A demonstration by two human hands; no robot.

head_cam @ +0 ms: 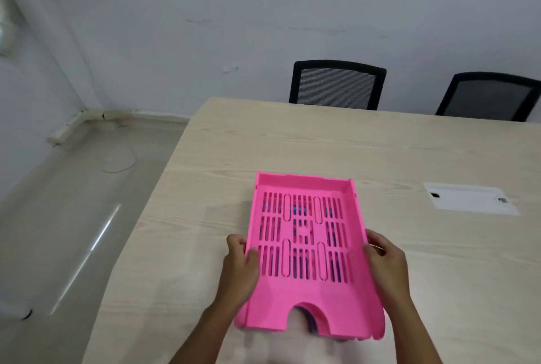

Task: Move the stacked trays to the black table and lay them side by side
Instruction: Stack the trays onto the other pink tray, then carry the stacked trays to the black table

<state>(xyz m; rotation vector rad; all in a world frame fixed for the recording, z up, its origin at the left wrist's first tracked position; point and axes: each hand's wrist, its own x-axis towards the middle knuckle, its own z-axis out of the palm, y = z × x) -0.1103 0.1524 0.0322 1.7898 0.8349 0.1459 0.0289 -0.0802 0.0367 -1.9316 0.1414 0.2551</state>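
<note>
Gripping the stacked trays (pixel 307 249) by their long sides, the left hand (pixel 240 264) and right hand (pixel 386 258) held them on the pale wooden worktop (pixel 205 217). Nothing lay in the pink top tray; a purple tray showed through its slots. Its long axis ran away from the person, notched end nearest.

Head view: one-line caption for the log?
Both hands, left and right, grip the pink tray stack on a light wood table.
</note>
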